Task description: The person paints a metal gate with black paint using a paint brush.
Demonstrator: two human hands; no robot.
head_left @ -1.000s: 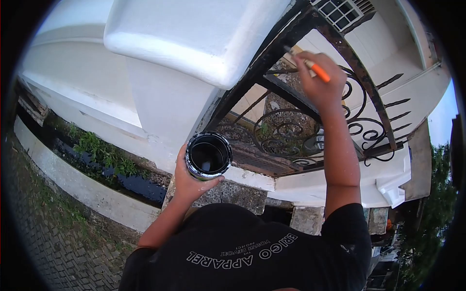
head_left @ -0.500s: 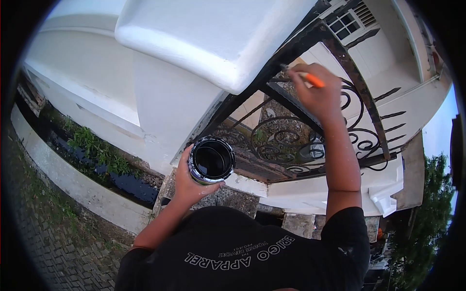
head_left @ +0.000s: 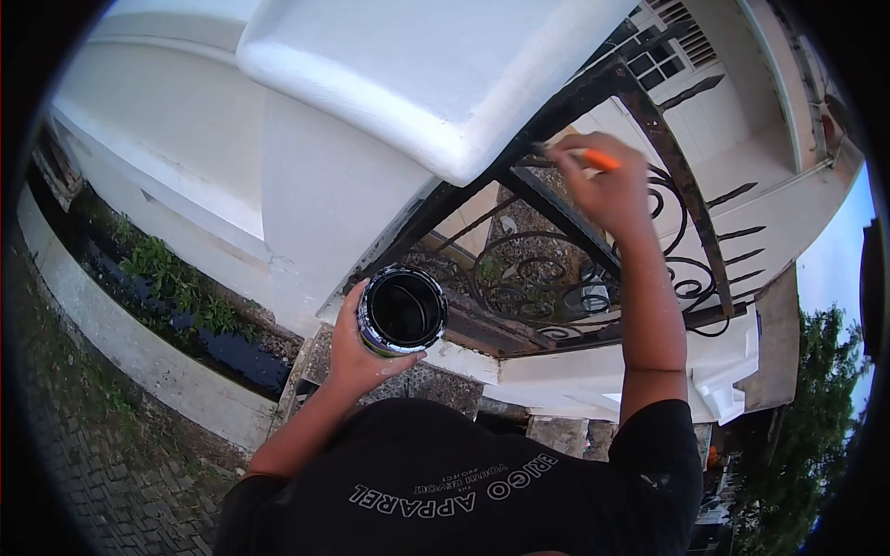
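Note:
My left hand (head_left: 357,357) is wrapped round an open can of black paint (head_left: 403,310), its rim smeared with pale and dark paint. Closed on an orange-handled paintbrush (head_left: 601,159), my right hand (head_left: 607,185) is at the upper part of a black iron gate (head_left: 519,171). The brush tip lies at the gate's dark frame bar, beside the white pillar; blur hides whether it touches. Rust-brown patches show on the gate's far bar (head_left: 681,171), and scrollwork (head_left: 547,278) fills the panel below my right hand.
A white pillar with a thick cap (head_left: 399,83) stands left of the gate. Spikes (head_left: 737,195) stick out from the gate's far side. A water-filled ditch (head_left: 232,357) with green plants (head_left: 171,283) runs at the left, beside brick paving (head_left: 120,463).
My right hand and the brush have shifted slightly down and left along the gate's frame bar. The view has shifted a little; my left hand still holds the can.

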